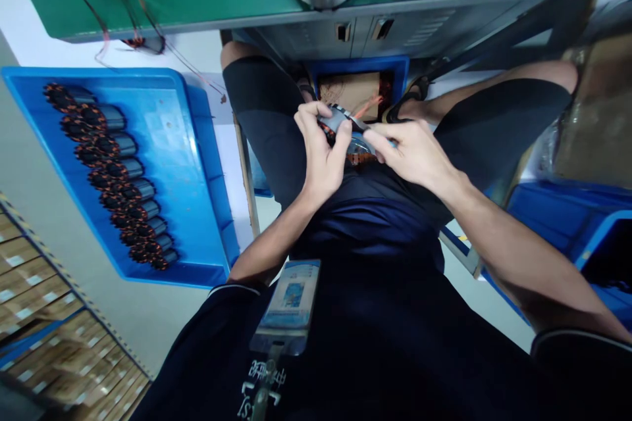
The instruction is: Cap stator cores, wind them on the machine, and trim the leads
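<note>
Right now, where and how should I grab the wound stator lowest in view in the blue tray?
Probably by the grey side wall of that wound stator, coming from the view's right, over the blue tray: its copper windings face left, and neighbouring stators crowd it from above in the picture. Your left hand holds another stator, so perhaps free it first.

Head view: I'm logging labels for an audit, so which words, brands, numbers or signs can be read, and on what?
Nothing reads clearly enough to quote.
ID badge: print too small and blurred.
Dark shirt: white characters and letters, partly behind the badge clip; too unclear.
</note>
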Tool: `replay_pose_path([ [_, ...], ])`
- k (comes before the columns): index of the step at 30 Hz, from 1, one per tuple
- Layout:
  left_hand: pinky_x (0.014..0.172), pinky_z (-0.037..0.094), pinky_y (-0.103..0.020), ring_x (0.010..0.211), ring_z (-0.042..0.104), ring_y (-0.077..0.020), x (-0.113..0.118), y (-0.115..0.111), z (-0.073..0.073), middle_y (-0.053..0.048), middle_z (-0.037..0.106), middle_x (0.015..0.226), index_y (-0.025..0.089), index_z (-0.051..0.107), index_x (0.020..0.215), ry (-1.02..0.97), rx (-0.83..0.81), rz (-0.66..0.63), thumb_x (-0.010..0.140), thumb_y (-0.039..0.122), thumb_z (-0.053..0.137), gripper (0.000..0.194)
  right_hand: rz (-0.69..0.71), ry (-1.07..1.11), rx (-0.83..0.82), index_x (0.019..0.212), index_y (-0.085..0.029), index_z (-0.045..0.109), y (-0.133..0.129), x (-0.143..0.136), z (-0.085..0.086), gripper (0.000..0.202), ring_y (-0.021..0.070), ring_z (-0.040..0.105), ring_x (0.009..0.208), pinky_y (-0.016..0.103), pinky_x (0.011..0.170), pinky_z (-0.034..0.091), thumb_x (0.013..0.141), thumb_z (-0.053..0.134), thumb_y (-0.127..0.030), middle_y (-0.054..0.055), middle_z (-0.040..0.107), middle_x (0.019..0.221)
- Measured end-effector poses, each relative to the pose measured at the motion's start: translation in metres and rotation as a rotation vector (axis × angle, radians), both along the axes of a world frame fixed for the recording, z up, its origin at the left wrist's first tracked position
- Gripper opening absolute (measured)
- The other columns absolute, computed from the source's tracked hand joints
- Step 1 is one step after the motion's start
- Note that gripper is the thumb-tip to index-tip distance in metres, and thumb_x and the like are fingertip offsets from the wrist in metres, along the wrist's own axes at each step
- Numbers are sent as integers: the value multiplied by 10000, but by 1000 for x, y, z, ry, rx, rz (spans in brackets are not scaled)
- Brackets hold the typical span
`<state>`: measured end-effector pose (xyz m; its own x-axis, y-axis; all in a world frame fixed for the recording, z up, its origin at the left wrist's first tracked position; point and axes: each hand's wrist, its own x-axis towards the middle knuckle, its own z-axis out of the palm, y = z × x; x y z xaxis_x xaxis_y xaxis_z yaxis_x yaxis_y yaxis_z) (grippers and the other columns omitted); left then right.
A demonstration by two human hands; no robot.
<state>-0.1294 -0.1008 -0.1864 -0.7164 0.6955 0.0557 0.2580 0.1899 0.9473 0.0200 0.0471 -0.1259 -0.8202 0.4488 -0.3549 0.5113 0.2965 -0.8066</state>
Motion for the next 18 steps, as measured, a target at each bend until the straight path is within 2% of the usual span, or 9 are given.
replay_pose_path([
  [2, 1202, 535, -522, 1247, 567, -298, -6, 9, -45, -87, 567, 1263, 312, 445, 1203, -14, -128, 53, 1137, 781, 622, 506, 11, -71, -74, 796, -173, 814, 11, -14, -36, 778, 164, 654, 648, 336, 787, 522, 1180, 539, -791, 22, 729, 628],
  [4, 1242, 528, -536, 1260, 579, -301, -11, 16, -76, -90, 597, 1252, 307, 431, 1156, -31, -227, 89, 1131, 632, 722, 437, 26, -100, -130, 689, -204, 708, 19, -26, -64, 848, 155, 577, 564, 351, 736, 499, 1123, 522, -908, 4, 639, 540],
  [5, 1257, 525, -551, 1263, 586, -304, -13, 18, -86, -92, 603, 1244, 304, 427, 1142, -35, -254, 99, 1123, 544, 753, 405, 35, -108, -153, 661, -217, 671, 22, -31, -74, 859, 153, 555, 534, 356, 710, 495, 1097, 529, -943, 1, 618, 522],
  [7, 1278, 526, -583, 1271, 595, -311, -14, 18, -92, -96, 607, 1238, 299, 434, 1140, -30, -267, 104, 1109, 417, 767, 355, 46, -111, -200, 647, -238, 624, 27, -37, -85, 848, 152, 536, 499, 358, 664, 495, 1068, 552, -970, 1, 611, 521],
  [10, 1337, 514, -628, 1353, 593, -318, -12, 10, -74, -110, 604, 1292, 293, 461, 1177, 14, -249, 81, 1112, 381, 745, 305, 7, -71, -230, 795, -251, 666, 31, -40, -81, 754, 163, 596, 533, 356, 642, 528, 1067, 588, -951, 9, 706, 658],
  [12, 1360, 515, -659, 1431, 582, -333, -10, 2, -53, -134, 585, 1357, 284, 476, 1233, 124, -210, 20, 1112, 397, 732, 306, -65, 0, -238, 1015, -254, 742, 29, -39, -67, 698, 175, 652, 591, 357, 665, 561, 1053, 637, -943, 3, 741, 760],
  [14, 1317, 566, -665, 1451, 589, -347, -10, -6, -29, -154, 553, 1409, 276, 490, 1316, 298, -144, -72, 1106, 406, 728, 342, -106, 106, -331, 1213, -252, 768, 24, -35, -47, 710, 174, 663, 612, 348, 677, 576, 1021, 715, -934, -22, 714, 761],
  [16, 1210, 641, -625, 1392, 617, -335, -12, -12, -5, -135, 535, 1431, 306, 525, 1373, 474, -20, -159, 1095, 357, 724, 345, -76, 208, -488, 1212, -237, 777, 16, -30, -26, 698, 156, 635, 588, 321, 645, 558, 993, 799, -899, -47, 669, 704],
  [18, 1118, 677, -562, 1332, 637, -308, -15, -16, 18, -89, 529, 1436, 378, 584, 1376, 576, 138, -220, 1056, 293, 762, 376, -9, 261, -583, 1109, -221, 781, 9, -22, -5, 641, 133, 606, 575, 288, 594, 515, 983, 857, -845, -54, 651, 683],
])
